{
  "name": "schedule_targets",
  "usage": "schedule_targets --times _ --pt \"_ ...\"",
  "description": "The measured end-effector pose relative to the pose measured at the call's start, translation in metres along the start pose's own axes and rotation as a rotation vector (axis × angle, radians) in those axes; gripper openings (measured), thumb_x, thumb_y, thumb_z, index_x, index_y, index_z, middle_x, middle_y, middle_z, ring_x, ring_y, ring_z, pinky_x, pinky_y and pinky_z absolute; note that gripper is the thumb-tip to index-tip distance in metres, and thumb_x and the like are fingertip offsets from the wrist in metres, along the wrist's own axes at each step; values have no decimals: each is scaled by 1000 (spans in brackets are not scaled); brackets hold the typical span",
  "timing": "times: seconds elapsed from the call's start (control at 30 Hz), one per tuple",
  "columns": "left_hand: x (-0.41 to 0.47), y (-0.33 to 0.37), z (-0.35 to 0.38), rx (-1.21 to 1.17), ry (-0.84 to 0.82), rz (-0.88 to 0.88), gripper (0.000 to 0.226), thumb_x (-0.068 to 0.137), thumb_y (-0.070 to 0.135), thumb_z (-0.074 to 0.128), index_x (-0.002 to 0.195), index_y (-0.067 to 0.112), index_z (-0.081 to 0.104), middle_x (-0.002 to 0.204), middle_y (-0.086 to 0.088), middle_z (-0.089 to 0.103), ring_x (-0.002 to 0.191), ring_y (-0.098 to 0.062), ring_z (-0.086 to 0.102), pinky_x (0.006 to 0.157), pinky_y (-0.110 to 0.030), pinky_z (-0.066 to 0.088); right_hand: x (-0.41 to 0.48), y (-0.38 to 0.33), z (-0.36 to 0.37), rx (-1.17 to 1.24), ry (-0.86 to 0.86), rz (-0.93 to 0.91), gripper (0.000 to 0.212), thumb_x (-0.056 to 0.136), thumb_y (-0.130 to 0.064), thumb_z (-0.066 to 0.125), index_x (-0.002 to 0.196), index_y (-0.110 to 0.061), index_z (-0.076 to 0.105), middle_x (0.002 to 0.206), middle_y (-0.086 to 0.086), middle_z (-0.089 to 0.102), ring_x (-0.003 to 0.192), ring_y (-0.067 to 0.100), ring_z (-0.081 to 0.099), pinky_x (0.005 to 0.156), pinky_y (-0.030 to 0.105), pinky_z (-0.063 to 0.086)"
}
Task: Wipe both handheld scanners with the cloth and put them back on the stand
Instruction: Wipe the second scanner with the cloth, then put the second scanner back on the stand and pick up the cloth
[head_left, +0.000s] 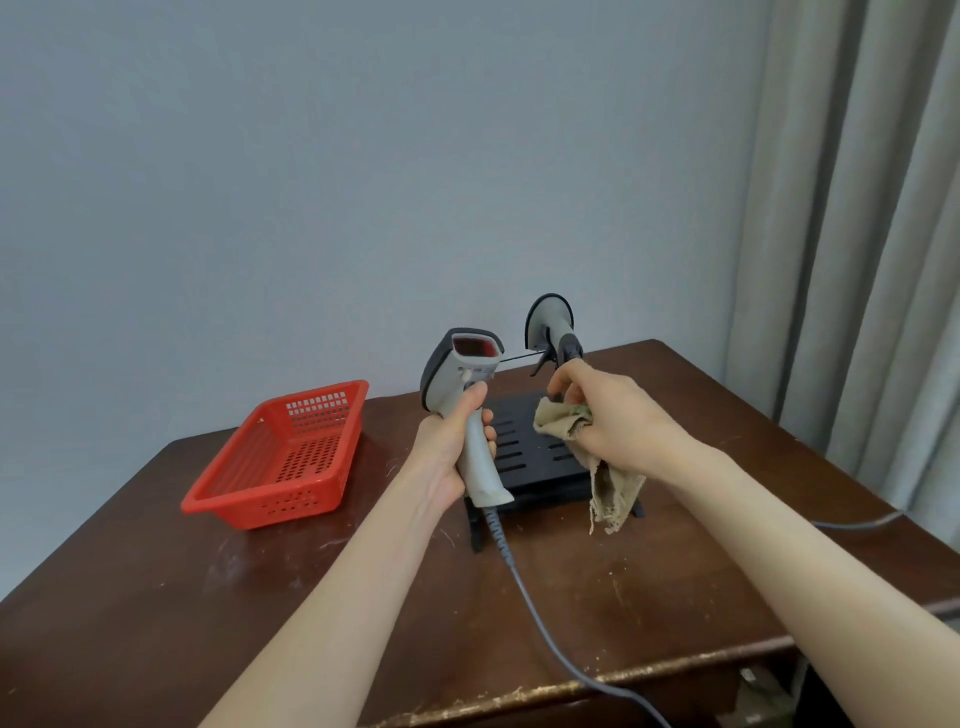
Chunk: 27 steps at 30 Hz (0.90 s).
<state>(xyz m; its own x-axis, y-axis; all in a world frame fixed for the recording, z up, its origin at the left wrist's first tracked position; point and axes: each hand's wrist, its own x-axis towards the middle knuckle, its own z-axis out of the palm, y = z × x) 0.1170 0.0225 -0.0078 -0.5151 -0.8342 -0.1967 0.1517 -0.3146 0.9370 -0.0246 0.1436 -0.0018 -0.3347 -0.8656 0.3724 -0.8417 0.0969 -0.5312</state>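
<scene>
My left hand (457, 447) is clamped around the handle of the pale grey handheld scanner with a red window (462, 374), upright just above the front of the black slotted plastic stand (535, 457), while my right hand (613, 415) pinches the crumpled beige cloth (608, 483). That hand is very near the second grey scanner (553, 327) perched on the stand, so I think a careless wipe could knock it down. The grey cable (530, 597) could also catch on the stand's foot.

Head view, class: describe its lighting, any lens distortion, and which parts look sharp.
Head view: soft, even light, only faint shadows on the table; wide-angle distortion slants the curtain at the right edge; the scanner in the left hand and the cloth in the right hand look fairly sharp; no strong glare.
</scene>
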Motion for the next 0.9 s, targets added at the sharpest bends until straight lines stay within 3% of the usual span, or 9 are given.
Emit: schedule_targets --times 0.07,0.13,0.27,0.33,0.43,0.57,0.73,0.83,0.9 --pt "-5 0 0 23 25 13 24 82 27 73 84 5 65 64 -1 66 55 -14 58 56 -28 52 -9 2 8 -46 -86 -26 35 82 -9 59 110 -27 49 96 -8 52 88 15 53 74 30 45" --pt "-2 4 1 41 42 26 28 80 29 76 87 4 66 69 -2 69 60 -14 62 63 -30 56 -13 6 17 -165 -133 -73 31 80 -2 55 104 -22 53 100 -5 50 94 18 50 76 29 42" --pt "-6 9 1 64 44 57 31 79 27 77 93 2 66 78 -6 71 63 -16 65 68 -32 58 -26 11 34 -466 -194 -161 29 79 -2 52 98 -24 58 104 -4 55 102 21 46 75 28 33" --pt "-8 10 0 73 44 71 29 81 25 75 95 2 65 81 -8 70 65 -17 66 69 -33 58 -32 13 46 -496 -232 -149 30 81 -3 51 99 -25 58 104 -4 54 102 22 47 73 28 31" --pt "-10 12 -1 89 35 77 31 83 22 73 102 1 64 84 -9 69 68 -19 67 70 -35 59 -38 9 56 -379 -377 -41 26 82 -16 53 105 -27 58 99 -6 49 100 21 53 72 29 39" --pt "-11 15 -2 115 39 81 30 85 21 71 106 1 62 87 -10 68 70 -19 66 70 -36 58 -39 1 43 -153 -560 94 35 80 -34 55 114 -29 61 104 -6 61 85 12 58 71 25 47" --pt "-10 28 6 178 8 93 19 92 8 60 107 -2 56 84 -13 64 71 -23 63 68 -39 55 -17 -18 25 173 -136 103 46 84 -44 57 126 -28 51 106 -5 65 101 15 60 87 33 48" --pt "-8 44 20 221 12 111 19 92 -2 52 111 -5 52 95 -20 62 82 -30 63 76 -46 55 1 -40 17 343 -194 107 70 79 -48 66 137 -24 36 109 -4 62 99 13 58 76 26 44" --pt "-3 56 29 215 20 114 19 90 -7 48 108 -4 50 101 -23 59 92 -35 62 87 -51 52 13 -52 15 382 -277 94 62 75 -42 72 125 -24 41 98 -7 58 82 8 56 64 21 39"
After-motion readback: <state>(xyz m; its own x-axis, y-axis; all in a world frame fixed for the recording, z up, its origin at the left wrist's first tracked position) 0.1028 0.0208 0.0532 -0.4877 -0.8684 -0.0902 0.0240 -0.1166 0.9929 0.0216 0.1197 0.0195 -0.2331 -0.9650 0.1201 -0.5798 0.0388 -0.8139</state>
